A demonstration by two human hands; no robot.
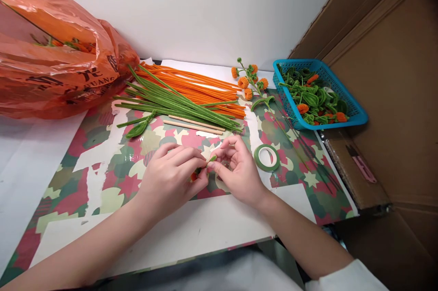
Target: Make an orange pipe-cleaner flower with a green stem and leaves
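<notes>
My left hand [174, 174] is closed, with thumb and fingers pinching a small green and orange fuzzy piece [212, 159] that is mostly hidden. Close beside it, my right hand [239, 168] pinches the same piece's green end between thumb and forefinger. A roll of green tape [267, 158] lies flat just right of my right hand. Beyond my hands are two thin wooden sticks [193, 127], a bundle of green fuzzy stems [185, 104] and a bundle of orange ones [201, 95]. A green leaf piece [137, 128] lies to their left.
An orange plastic bag [58, 67] bulges at the back left. A finished flower stem [263, 99] lies behind the tape. At the back right stands a blue basket [357, 115] of green and orange pieces, near a pink cutter [363, 168] on a cardboard box [349, 186].
</notes>
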